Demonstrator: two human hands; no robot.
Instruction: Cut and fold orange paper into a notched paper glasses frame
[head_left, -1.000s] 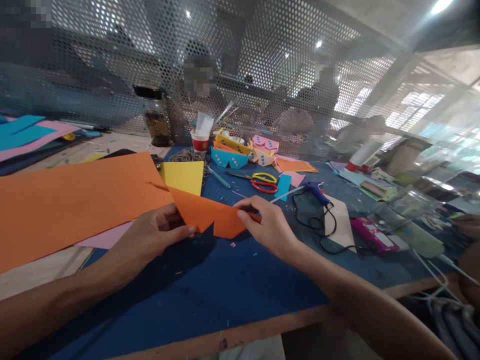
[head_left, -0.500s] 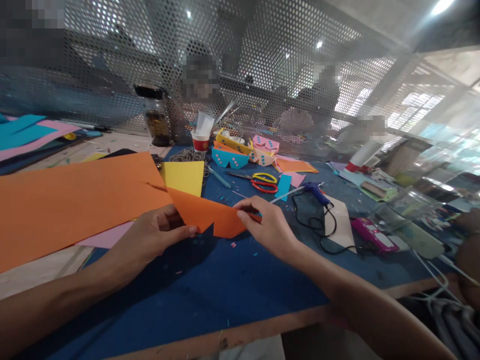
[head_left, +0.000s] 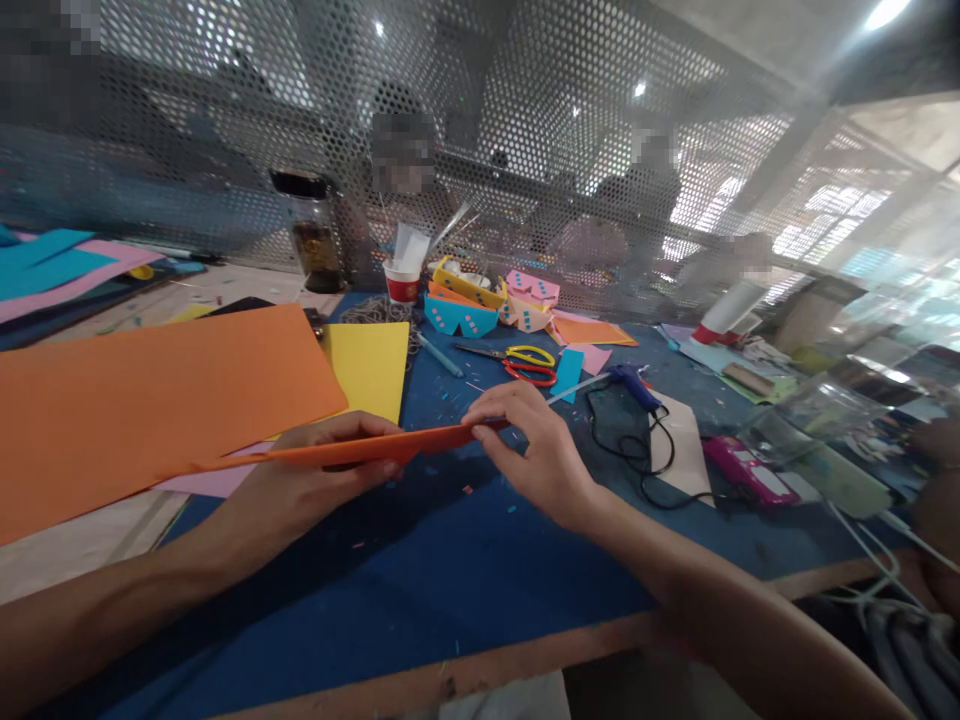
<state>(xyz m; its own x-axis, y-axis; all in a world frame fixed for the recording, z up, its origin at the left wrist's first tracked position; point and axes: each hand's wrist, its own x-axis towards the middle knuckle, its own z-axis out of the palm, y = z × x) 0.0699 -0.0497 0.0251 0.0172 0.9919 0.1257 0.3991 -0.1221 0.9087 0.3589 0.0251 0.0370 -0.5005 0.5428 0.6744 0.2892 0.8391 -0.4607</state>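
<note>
An orange paper strip [head_left: 427, 440], seen nearly edge-on, is held between both hands above the blue tabletop. My left hand [head_left: 330, 460] has its thumb below and its fingers above the strip, closed on it near the middle. At the right end my right hand [head_left: 532, 445] pinches the strip between thumb and fingers. The strip's thin left end reaches over a large orange sheet [head_left: 165, 390]. Yellow paper [head_left: 367, 370] lies behind my left hand. Scissors [head_left: 529, 362] with yellow and red handles rest just beyond my right hand.
Decorated paper glasses [head_left: 459, 316], a red-and-white paper cup [head_left: 403, 285] and a lidded jar [head_left: 316, 240] stand along the perforated screen. To the right lie a blue glue gun [head_left: 634, 385] with a black cord and a magenta object [head_left: 750, 470]. The table's wooden edge [head_left: 480, 675] runs in front.
The orange strip has tilted from showing its notched broad face to nearly edge-on. Its left part has swung down toward me, uncovering more yellow paper. Both hands keep hold of it.
</note>
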